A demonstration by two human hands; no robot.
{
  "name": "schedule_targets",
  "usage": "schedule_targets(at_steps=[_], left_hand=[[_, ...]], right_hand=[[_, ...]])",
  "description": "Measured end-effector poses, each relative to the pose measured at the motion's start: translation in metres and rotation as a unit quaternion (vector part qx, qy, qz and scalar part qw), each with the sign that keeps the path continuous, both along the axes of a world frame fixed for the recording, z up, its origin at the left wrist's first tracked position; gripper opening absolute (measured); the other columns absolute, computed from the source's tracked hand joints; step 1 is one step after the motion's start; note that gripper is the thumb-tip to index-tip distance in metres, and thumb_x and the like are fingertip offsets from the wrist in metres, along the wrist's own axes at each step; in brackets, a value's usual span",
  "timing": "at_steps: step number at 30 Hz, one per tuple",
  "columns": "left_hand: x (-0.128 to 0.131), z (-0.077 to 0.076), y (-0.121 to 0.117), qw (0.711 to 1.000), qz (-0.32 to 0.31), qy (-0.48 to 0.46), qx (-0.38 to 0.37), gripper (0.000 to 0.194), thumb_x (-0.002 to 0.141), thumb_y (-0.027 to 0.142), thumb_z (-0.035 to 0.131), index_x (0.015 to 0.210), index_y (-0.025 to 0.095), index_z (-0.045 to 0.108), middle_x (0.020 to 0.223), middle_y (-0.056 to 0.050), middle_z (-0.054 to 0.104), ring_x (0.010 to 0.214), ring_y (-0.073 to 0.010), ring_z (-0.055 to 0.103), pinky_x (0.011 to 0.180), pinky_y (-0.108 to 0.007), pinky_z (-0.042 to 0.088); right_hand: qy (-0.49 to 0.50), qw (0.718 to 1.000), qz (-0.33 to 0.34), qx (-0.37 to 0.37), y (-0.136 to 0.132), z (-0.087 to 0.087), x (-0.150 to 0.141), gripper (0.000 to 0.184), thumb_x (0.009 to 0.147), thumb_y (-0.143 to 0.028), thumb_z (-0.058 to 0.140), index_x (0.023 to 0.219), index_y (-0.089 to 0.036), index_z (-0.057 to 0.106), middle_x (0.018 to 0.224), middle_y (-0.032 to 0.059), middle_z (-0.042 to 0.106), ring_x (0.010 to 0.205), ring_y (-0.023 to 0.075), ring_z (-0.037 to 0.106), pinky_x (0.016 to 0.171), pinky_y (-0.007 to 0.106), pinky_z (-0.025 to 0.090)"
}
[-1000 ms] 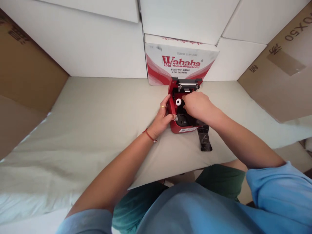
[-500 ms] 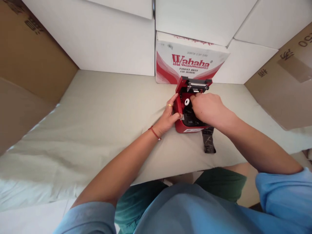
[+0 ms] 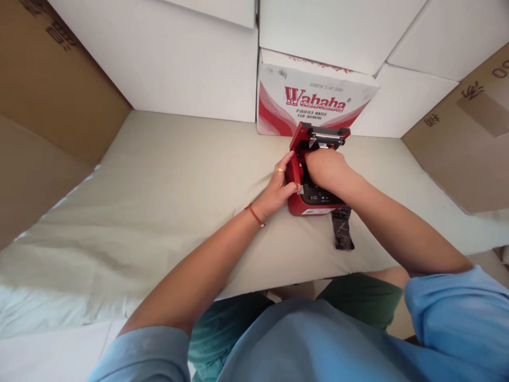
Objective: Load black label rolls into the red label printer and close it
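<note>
A small red label printer [image 3: 297, 205] with a black interior stands on the cloth, its lid [image 3: 326, 131] raised at the back. My left hand [image 3: 277, 187] grips the printer's left side, thumb at the front corner near a small grey tab and fingers along the wall. Deep in the open bay is my right hand [image 3: 328, 167], knuckles up. Its fingers are hidden inside, so what they touch or hold does not show. A wrinkled black strip [image 3: 342, 231] lies in front of the printer's right corner.
Behind the printer stands a white and red Wahaha water carton [image 3: 314, 101], close to the lid. White boxes [image 3: 191, 69] line the back. Brown cartons flank the left [image 3: 59, 101] and right [image 3: 465, 143]. Pale cloth [image 3: 178, 175] covers the surface up to its front edge.
My right hand has moved a little left and deeper into the printer, covering the white ring-shaped roll end that showed before. My left hand keeps its hold; the view has shifted slightly.
</note>
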State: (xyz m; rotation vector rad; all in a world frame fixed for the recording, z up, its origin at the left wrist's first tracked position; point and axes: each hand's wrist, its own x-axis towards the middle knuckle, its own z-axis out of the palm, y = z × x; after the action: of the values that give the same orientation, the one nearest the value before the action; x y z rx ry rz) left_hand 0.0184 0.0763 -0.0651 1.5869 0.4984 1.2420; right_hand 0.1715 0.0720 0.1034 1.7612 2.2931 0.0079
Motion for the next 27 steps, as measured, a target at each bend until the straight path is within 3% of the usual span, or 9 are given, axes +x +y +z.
schedule_targets(at_steps=[3, 7, 9, 13, 18, 20, 23, 25, 27], left_hand=[[-0.001, 0.001, -0.001, 1.000, -0.003, 0.000, 0.000, 0.092, 0.096, 0.046, 0.077, 0.177, 0.037, 0.034, 0.186, -0.007, 0.037, 0.175, -0.0376, 0.031, 0.147, -0.061, 0.024], [-0.002, 0.001, -0.002, 1.000, -0.006, 0.000, 0.005, 0.091, 0.098, 0.047, 0.075, 0.178, 0.040, 0.031, 0.187, -0.006, 0.037, 0.176, -0.0364, 0.031, 0.147, -0.061, 0.025], [-0.003, 0.001, -0.002, 1.000, -0.005, 0.003, 0.006, 0.090, 0.100, 0.050, 0.074, 0.178, 0.040, 0.031, 0.187, -0.006, 0.036, 0.175, -0.0362, 0.033, 0.147, -0.061, 0.026], [-0.006, -0.001, -0.003, 1.000, 0.004, 0.011, 0.009, 0.090, 0.101, 0.059, 0.073, 0.177, 0.040, 0.031, 0.188, -0.007, 0.036, 0.173, -0.0358, 0.038, 0.145, -0.058, 0.032], [-0.008, -0.003, -0.008, 1.000, 0.002, 0.017, 0.002, 0.095, 0.099, 0.075, 0.072, 0.177, 0.042, 0.028, 0.188, -0.009, 0.035, 0.167, -0.0370, 0.049, 0.136, -0.057, 0.046], [-0.010, 0.002, -0.014, 0.998, 0.045, 0.030, 0.019, 0.091, 0.100, 0.078, 0.068, 0.175, 0.042, 0.033, 0.185, -0.009, 0.038, 0.168, -0.0365, 0.047, 0.136, -0.055, 0.046], [-0.015, 0.019, -0.033, 0.978, 0.176, 0.071, 0.087, 0.072, 0.107, 0.072, 0.060, 0.170, 0.041, 0.043, 0.179, -0.009, 0.043, 0.170, -0.0354, 0.043, 0.137, -0.058, 0.044], [-0.018, 0.035, -0.049, 0.941, 0.260, 0.115, 0.186, 0.059, 0.110, 0.060, 0.058, 0.163, 0.035, 0.054, 0.169, -0.012, 0.053, 0.165, -0.0363, 0.049, 0.137, -0.064, 0.041], [-0.017, 0.051, -0.066, 0.893, 0.295, 0.164, 0.299, 0.050, 0.109, 0.046, 0.060, 0.157, 0.034, 0.060, 0.152, -0.012, 0.067, 0.154, -0.0363, 0.059, 0.131, -0.064, 0.046]], right_hand=[[-0.003, 1.000, -0.014, 0.000, -0.005, 0.006, 0.008, 0.032, 0.101, -0.018, 0.068, 0.128, -0.011, 0.082, 0.124, 0.0247, 0.086, 0.112, 0.0395, 0.082, 0.090, 0.044, 0.061], [0.149, 0.988, 0.026, 0.012, -0.031, 0.014, 0.033, 0.035, 0.110, -0.030, 0.057, 0.127, -0.018, 0.084, 0.119, 0.0141, 0.089, 0.106, 0.0334, 0.082, 0.092, 0.044, 0.061], [0.225, 0.971, 0.070, 0.037, -0.053, 0.012, 0.050, 0.038, 0.113, -0.036, 0.053, 0.130, -0.021, 0.084, 0.123, 0.0122, 0.088, 0.113, 0.0323, 0.081, 0.101, 0.047, 0.062], [0.293, 0.944, 0.130, 0.083, -0.103, -0.011, 0.075, 0.050, 0.116, -0.046, 0.053, 0.154, -0.020, 0.072, 0.161, 0.0174, 0.073, 0.152, 0.0346, 0.066, 0.129, 0.059, 0.052], [0.243, 0.955, 0.116, 0.122, -0.145, -0.040, 0.065, 0.066, 0.119, -0.050, 0.048, 0.173, -0.012, 0.051, 0.181, 0.0212, 0.051, 0.172, 0.0339, 0.045, 0.141, 0.067, 0.036], [0.217, 0.959, 0.113, 0.143, -0.152, -0.045, 0.055, 0.065, 0.120, -0.047, 0.046, 0.173, -0.010, 0.050, 0.181, 0.0210, 0.050, 0.173, 0.0325, 0.044, 0.144, 0.068, 0.030], [0.198, 0.959, 0.114, 0.169, -0.156, -0.046, 0.046, 0.061, 0.120, -0.043, 0.047, 0.172, -0.011, 0.051, 0.179, 0.0191, 0.053, 0.170, 0.0321, 0.048, 0.145, 0.070, 0.024], [0.203, 0.956, 0.112, 0.181, -0.158, -0.048, 0.046, 0.057, 0.119, -0.039, 0.049, 0.171, -0.015, 0.054, 0.178, 0.0172, 0.055, 0.168, 0.0327, 0.051, 0.145, 0.072, 0.022], [0.221, 0.951, 0.110, 0.185, -0.161, -0.050, 0.048, 0.055, 0.118, -0.036, 0.052, 0.170, -0.019, 0.056, 0.176, 0.0159, 0.057, 0.167, 0.0337, 0.053, 0.145, 0.074, 0.023]])
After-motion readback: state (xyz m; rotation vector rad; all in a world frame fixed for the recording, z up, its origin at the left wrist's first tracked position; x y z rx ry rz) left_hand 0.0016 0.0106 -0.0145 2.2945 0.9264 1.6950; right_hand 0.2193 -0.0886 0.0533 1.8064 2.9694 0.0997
